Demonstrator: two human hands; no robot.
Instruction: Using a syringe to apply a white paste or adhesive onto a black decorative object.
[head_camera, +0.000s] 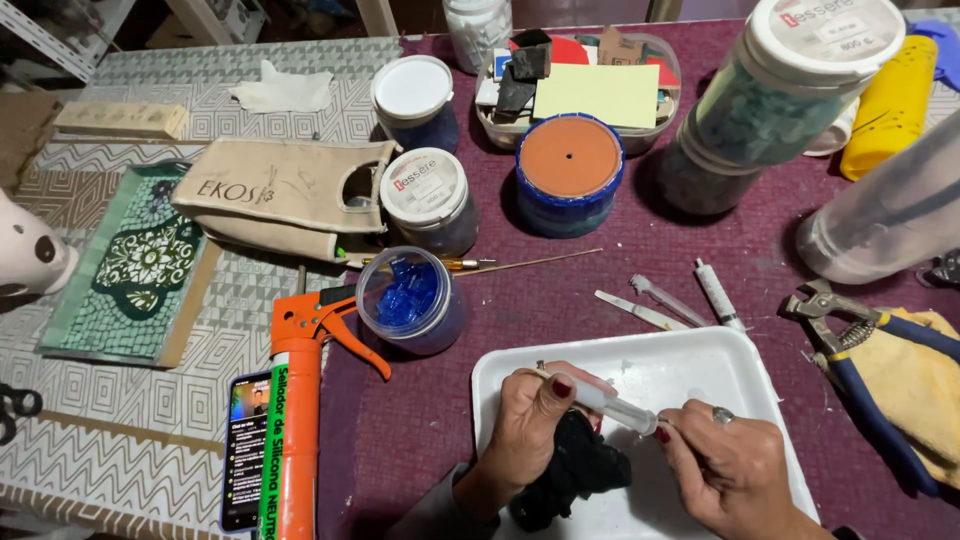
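Fingers of both hands are closed on one clear syringe (612, 403), held level over the white tray (700, 362). Left hand (530, 425) pinches the plunger end and also bunches a black cloth (575, 470) against the palm. Right hand (730, 470) grips the nozzle end between thumb and fingertips.

Judgement: the work appears to be cleaning or freeing the nozzle. It is best kept low over the tray so drips land there, with the cloth close under the tip and the pull kept straight along the barrel.

Containers: an open clear tub (410, 300) holds blue chips. Two white-lidded jars (428, 200) stand behind it, contents dark. A blue pot (570, 175) carries a terracotta lid. A clear box (580, 85) holds flat coloured pieces. One large jar (780, 95) holds greenish bits.
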